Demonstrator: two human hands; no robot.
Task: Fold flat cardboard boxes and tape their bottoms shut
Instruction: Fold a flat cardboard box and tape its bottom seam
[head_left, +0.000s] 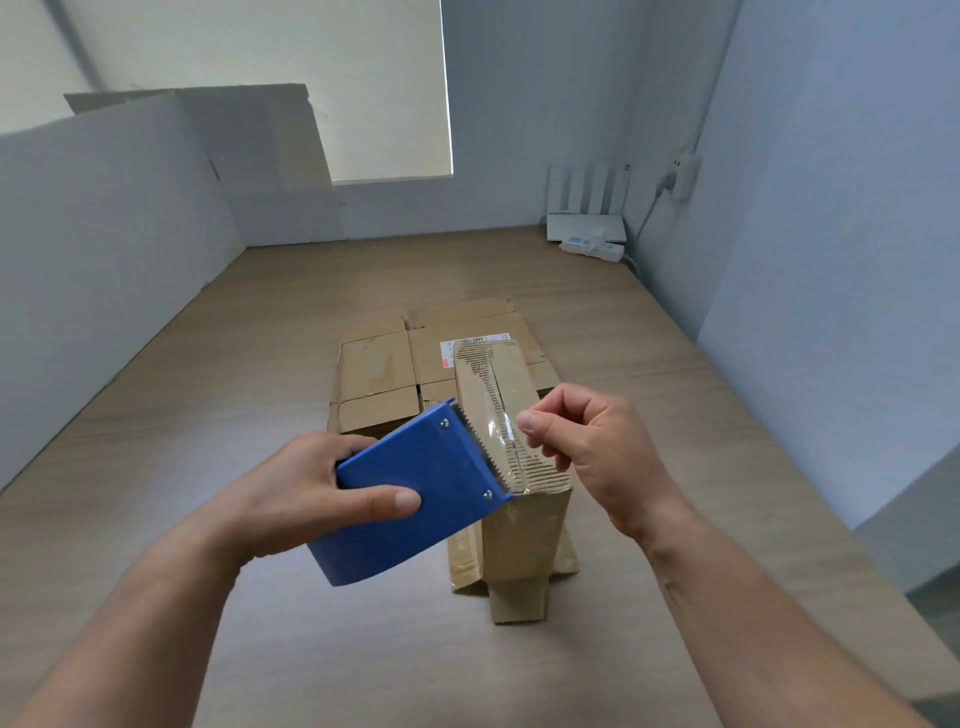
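Bare forearms reach in over a wooden table (208, 364) — the left hand (291, 488) grips a blue tape dispenser (410, 499), fingers wrapped round its body. From its toothed edge a strip of clear tape (498, 441) stretches over the top of a small cardboard box (519, 530) standing on the table, with flat boxes (374, 374) stacked behind it. The right hand (592, 452) pinches the tape's free end — a white router (584, 226) sits far right.

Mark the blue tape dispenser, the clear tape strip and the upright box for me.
blue tape dispenser (426, 467), head view, its flat blue side.
clear tape strip (498, 434), head view, stretch beside the dispenser's teeth.
upright box (519, 540), head view, its near wall.
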